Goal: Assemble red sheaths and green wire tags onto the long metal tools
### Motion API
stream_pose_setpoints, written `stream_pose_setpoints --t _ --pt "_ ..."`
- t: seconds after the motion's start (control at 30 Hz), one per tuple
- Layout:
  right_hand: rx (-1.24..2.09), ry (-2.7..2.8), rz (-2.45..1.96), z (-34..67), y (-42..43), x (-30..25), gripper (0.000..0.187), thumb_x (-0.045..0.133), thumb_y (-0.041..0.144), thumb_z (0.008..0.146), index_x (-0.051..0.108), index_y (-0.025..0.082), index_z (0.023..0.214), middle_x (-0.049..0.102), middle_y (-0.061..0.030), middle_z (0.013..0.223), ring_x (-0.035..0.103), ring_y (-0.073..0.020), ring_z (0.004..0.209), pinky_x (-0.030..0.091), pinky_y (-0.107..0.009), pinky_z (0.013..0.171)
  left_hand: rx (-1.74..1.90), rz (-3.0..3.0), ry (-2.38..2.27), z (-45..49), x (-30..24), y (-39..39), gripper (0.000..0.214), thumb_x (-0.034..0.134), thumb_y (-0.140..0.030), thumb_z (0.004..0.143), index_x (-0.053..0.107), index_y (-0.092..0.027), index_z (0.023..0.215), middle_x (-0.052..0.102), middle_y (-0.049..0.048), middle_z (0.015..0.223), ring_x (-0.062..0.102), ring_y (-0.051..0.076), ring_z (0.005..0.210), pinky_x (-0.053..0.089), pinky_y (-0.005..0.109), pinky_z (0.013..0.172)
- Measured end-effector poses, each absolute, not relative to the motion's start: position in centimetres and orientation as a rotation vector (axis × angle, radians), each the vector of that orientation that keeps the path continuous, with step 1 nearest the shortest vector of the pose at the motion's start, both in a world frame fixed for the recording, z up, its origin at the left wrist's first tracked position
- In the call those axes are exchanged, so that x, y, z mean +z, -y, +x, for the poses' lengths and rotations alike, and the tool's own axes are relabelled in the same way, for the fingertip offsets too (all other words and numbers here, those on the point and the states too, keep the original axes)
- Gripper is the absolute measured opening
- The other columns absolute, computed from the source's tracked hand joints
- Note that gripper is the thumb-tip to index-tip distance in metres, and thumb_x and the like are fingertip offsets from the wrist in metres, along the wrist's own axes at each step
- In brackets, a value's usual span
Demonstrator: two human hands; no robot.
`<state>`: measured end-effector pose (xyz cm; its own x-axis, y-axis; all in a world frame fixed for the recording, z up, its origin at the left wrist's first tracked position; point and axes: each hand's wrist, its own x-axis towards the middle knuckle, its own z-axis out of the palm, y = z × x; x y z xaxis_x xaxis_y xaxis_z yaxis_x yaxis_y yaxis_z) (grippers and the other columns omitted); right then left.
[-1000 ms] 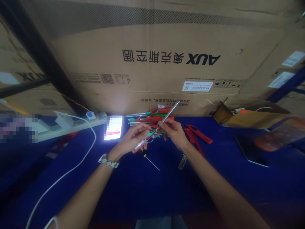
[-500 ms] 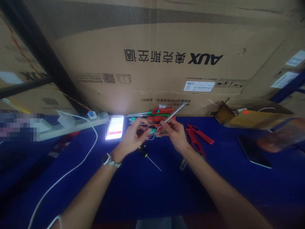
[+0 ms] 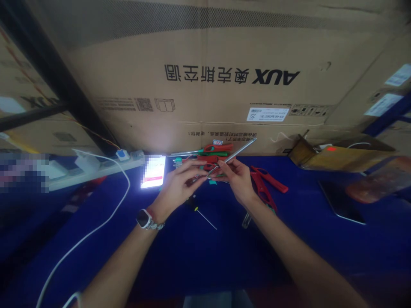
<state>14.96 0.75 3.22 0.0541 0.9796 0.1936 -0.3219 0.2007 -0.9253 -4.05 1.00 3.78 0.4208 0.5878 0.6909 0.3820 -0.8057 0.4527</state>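
Observation:
My right hand (image 3: 239, 182) is closed around a slim silver metal tube (image 3: 243, 148), like the nozzle of a long lighter, which slants up and away to the right. At the tube's near end, the thumb and fingers of my left hand (image 3: 175, 186) are pinched together; what they grip is too small to make out. A small teal piece (image 3: 212, 182) shows just below the fingertips. Behind both hands lie red lighter handles (image 3: 221, 148), partly hidden. To the right of my right hand are red handle shells (image 3: 265, 192). A thin screwdriver (image 3: 205, 217) with a yellow collar lies below my left hand.
A lit phone (image 3: 153, 172) stands left of my hands, near a power strip (image 3: 93, 171) and white cable (image 3: 111, 217). On the right are a dark tablet-like device (image 3: 340, 203) and an open carton (image 3: 346, 159). A large cardboard box (image 3: 205, 51) walls off the back.
My left fingers have closed in toward the tube's near end, and the white wire and red loop seen there earlier are now hidden. The tube has shifted slightly to the right.

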Motion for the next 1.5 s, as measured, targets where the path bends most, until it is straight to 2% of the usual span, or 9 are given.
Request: stream_pose_setpoints --t 0.17,0.37,0.57,0.73,0.93,1.03,1.13,1.33,1.5 --pt "1.170 1.036 -0.822 14.8 -0.7 3.0 0.039 0.084 0.048 0.067 0.060 0.019 0.078 0.069 0.0010 0.065 0.072 -0.0180 0.057 0.067 -0.034 0.059 1.305 2.554 -0.892 -4.1 4.0 -0.6 0.014 0.059 -0.021 0.095 0.072 -0.020 0.099 0.067 0.0098 0.126 0.068 0.021 0.106 0.057 0.039 0.091" --pt "1.169 1.021 -0.833 14.9 -0.5 3.2 0.038 0.084 0.046 0.069 0.061 0.019 0.080 0.070 0.0007 0.069 0.072 -0.0175 0.059 0.068 -0.036 0.062 1.194 2.813 -0.995 -4.2 4.3 -0.4 0.023 0.054 -0.018 0.096 0.071 -0.025 0.110 0.065 0.0057 0.132 0.070 0.020 0.101 0.059 0.035 0.080" --pt "1.168 1.005 -0.835 15.1 -0.6 3.2 0.040 0.086 0.048 0.066 0.062 0.019 0.078 0.070 0.0000 0.069 0.072 -0.0182 0.058 0.068 -0.037 0.061 1.200 2.798 -0.912 -4.0 3.8 -0.5 0.030 0.053 -0.014 0.096 0.069 -0.028 0.117 0.063 0.0059 0.133 0.064 0.023 0.114 0.058 0.038 0.085" --pt "1.199 1.026 -0.844 14.9 -0.7 2.9 0.043 0.086 0.049 0.065 0.059 0.018 0.077 0.069 0.0010 0.063 0.071 -0.0181 0.054 0.066 -0.033 0.059 1.301 2.438 -0.911 -3.5 3.2 -0.9 0.016 0.063 -0.018 0.093 0.067 -0.023 0.107 0.066 0.0061 0.121 0.064 0.020 0.110 0.054 0.037 0.090" --pt "1.210 1.059 -0.849 14.8 -0.5 3.0 0.041 0.085 0.047 0.066 0.060 0.017 0.077 0.070 0.0011 0.063 0.071 -0.0168 0.054 0.065 -0.030 0.056 1.245 2.162 -0.863 -3.2 2.5 -1.7 0.029 0.071 -0.017 0.086 0.062 -0.023 0.114 0.067 0.0067 0.116 0.064 0.021 0.107 0.052 0.037 0.091" --pt "1.201 1.077 -0.842 14.8 -0.4 3.2 0.041 0.086 0.047 0.066 0.060 0.017 0.076 0.069 0.0013 0.062 0.070 -0.0166 0.054 0.065 -0.030 0.055 1.175 1.887 -0.823 -3.2 2.2 -1.9 0.045 0.072 -0.022 0.084 0.052 -0.022 0.124 0.070 0.0049 0.102 0.068 0.019 0.093 0.055 0.034 0.081" --pt "1.205 1.093 -0.826 14.8 -0.5 3.3 0.041 0.086 0.047 0.065 0.061 0.017 0.076 0.069 0.0017 0.062 0.069 -0.0159 0.053 0.065 -0.030 0.054 1.043 1.749 -0.802 -3.4 2.3 -1.8 0.041 0.073 -0.026 0.082 0.054 -0.019 0.117 0.069 0.0013 0.088 0.069 0.015 0.077 0.056 0.030 0.072" --pt "1.213 1.127 -0.820 14.8 -0.6 3.2 0.039 0.086 0.045 0.066 0.062 0.017 0.077 0.068 0.0020 0.063 0.068 -0.0144 0.052 0.063 -0.027 0.051 0.904 1.610 -0.847 -3.3 3.3 -1.1 0.033 0.072 -0.033 0.083 0.051 -0.019 0.104 0.065 -0.0005 0.087 0.068 0.012 0.059 0.055 0.024 0.053" --pt "1.212 1.122 -0.819 15.0 -0.5 3.2 0.038 0.088 0.042 0.064 0.064 0.017 0.078 0.068 0.0020 0.064 0.067 -0.0126 0.054 0.062 -0.025 0.052 0.909 1.611 -0.863 -2.7 3.3 -0.7 0.028 0.070 -0.030 0.084 0.049 -0.018 0.099 0.062 -0.0008 0.089 0.065 0.008 0.055 0.055 0.024 0.053"
